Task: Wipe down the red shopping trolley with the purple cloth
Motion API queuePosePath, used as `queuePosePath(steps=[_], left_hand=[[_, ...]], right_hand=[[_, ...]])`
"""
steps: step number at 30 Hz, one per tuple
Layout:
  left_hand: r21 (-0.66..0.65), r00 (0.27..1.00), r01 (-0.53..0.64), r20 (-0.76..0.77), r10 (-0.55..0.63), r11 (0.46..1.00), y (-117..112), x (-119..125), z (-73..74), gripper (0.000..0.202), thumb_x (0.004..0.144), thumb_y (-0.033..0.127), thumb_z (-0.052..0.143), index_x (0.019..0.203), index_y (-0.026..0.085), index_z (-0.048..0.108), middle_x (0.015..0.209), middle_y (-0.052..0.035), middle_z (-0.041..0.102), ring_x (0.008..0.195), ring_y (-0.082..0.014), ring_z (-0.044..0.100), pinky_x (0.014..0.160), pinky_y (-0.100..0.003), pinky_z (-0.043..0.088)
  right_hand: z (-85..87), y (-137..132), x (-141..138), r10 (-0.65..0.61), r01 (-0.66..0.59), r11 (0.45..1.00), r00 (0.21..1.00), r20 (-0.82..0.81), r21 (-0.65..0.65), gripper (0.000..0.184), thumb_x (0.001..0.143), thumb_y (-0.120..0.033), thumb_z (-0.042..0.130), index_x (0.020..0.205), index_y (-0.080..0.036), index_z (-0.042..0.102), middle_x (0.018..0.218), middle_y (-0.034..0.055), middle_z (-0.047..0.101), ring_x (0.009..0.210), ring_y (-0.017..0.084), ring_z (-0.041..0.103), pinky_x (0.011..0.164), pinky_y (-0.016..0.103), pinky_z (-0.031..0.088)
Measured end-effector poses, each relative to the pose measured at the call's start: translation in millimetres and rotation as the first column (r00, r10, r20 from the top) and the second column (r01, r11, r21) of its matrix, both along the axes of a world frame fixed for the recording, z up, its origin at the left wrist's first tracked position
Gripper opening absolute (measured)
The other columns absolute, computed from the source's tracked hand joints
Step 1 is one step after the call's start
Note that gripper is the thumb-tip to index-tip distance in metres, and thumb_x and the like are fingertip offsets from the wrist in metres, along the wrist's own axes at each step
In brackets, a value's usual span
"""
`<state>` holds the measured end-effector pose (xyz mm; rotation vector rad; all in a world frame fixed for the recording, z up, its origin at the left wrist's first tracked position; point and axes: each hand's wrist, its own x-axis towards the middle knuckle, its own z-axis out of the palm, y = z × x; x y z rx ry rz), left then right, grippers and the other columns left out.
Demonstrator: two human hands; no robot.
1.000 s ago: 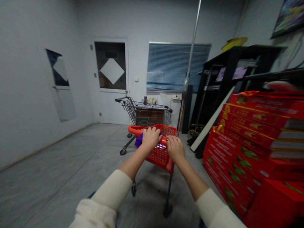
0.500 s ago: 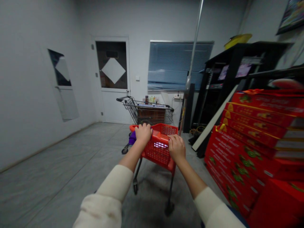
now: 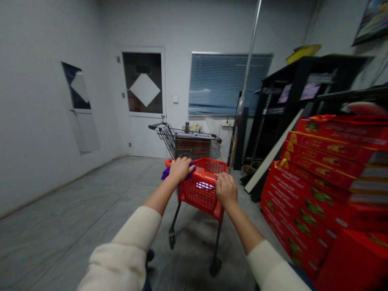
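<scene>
A small red plastic shopping cart (image 3: pixel 202 190) stands on the grey floor right in front of me. My left hand (image 3: pixel 180 169) is closed over a purple cloth (image 3: pixel 166 172) pressed on the cart's left rim. My right hand (image 3: pixel 226 190) grips the cart's near right rim, fingers curled over the edge. Both arms wear cream sleeves.
A metal wire shopping cart (image 3: pixel 188 143) with goods stands behind the red one, near a white door (image 3: pixel 144 103). Stacked red boxes (image 3: pixel 321 173) fill the right side. A black shelf unit (image 3: pixel 297 93), a metal pole (image 3: pixel 247 76) and a leaning white board (image 3: pixel 273 151) stand beyond.
My left hand slid with the purple cloth along the cart's left rim, away from the middle. The red cart shifted slightly. My right hand kept its grip.
</scene>
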<state>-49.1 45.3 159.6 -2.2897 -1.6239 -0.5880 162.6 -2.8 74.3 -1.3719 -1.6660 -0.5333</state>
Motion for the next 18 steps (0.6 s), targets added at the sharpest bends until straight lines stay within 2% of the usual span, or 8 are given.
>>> queuePosePath(steps=[3,6,10,12,16,18], left_hand=[[0.025,0.987,-0.154,0.054,0.152,0.988,1.2,1.6,-4.8,0.033,0.096,0.044,0.041,0.111,0.023,0.062,0.118,-0.0099,0.062,0.109,-0.0286,0.054,0.087,-0.042,0.04],[0.065,0.98,-0.186,0.083,0.18,0.98,-7.6,19.4,-10.5,0.032,0.096,0.041,0.041,0.109,0.021,0.062,0.116,-0.0111,0.063,0.108,-0.0302,0.053,0.087,-0.044,0.039],[0.087,0.995,-0.072,0.068,0.066,0.994,-25.1,48.2,-13.5,0.031,0.096,0.042,0.042,0.107,0.022,0.062,0.116,-0.0104,0.063,0.108,-0.029,0.053,0.089,-0.044,0.037],[0.101,0.999,0.014,0.039,-0.018,0.995,-30.2,54.3,-12.5,0.03,0.096,0.043,0.043,0.106,0.023,0.062,0.116,-0.0097,0.063,0.109,-0.0285,0.052,0.09,-0.044,0.037],[0.069,0.979,0.203,-0.029,-0.202,0.977,-23.1,37.1,-6.5,0.03,0.095,0.048,0.044,0.107,0.026,0.061,0.117,-0.0061,0.062,0.108,-0.0258,0.053,0.09,-0.041,0.037],[0.04,0.978,0.207,-0.029,-0.206,0.978,-12.7,18.8,-3.8,0.032,0.095,0.05,0.043,0.109,0.027,0.061,0.116,-0.005,0.063,0.108,-0.0249,0.053,0.089,-0.04,0.038]], right_hand=[[-0.4,0.7,-6.8,0.0,0.001,1.0,1.0,-0.031,0.01,0.035,0.096,-0.026,0.036,0.109,-0.02,0.069,0.11,0.0076,0.065,0.11,0.023,0.051,0.103,0.036,0.035],[-1.4,1.5,-10.7,-0.008,0.009,1.0,0.999,-0.051,0.019,0.034,0.096,-0.026,0.037,0.108,-0.02,0.069,0.109,0.0079,0.065,0.112,0.024,0.049,0.104,0.037,0.034],[-2.3,1.9,-9.5,-0.026,0.026,1.0,0.999,-0.035,0.015,0.035,0.096,-0.025,0.037,0.11,-0.019,0.069,0.112,0.0086,0.065,0.114,0.024,0.048,0.105,0.037,0.033],[-2.1,1.4,-7.2,-0.036,0.036,0.999,0.999,-0.013,0.009,0.036,0.096,-0.024,0.036,0.11,-0.019,0.069,0.112,0.0091,0.065,0.113,0.024,0.048,0.104,0.037,0.033],[0.6,-1.0,-2.9,-0.032,0.032,0.999,0.999,0.034,0.001,0.035,0.097,-0.025,0.036,0.11,-0.019,0.068,0.11,0.0091,0.065,0.109,0.023,0.05,0.1,0.036,0.034],[2.3,-2.3,-2.7,-0.022,0.023,1.0,0.999,0.04,-0.01,0.034,0.096,-0.025,0.037,0.109,-0.019,0.068,0.107,0.0085,0.065,0.104,0.022,0.051,0.097,0.035,0.036]])
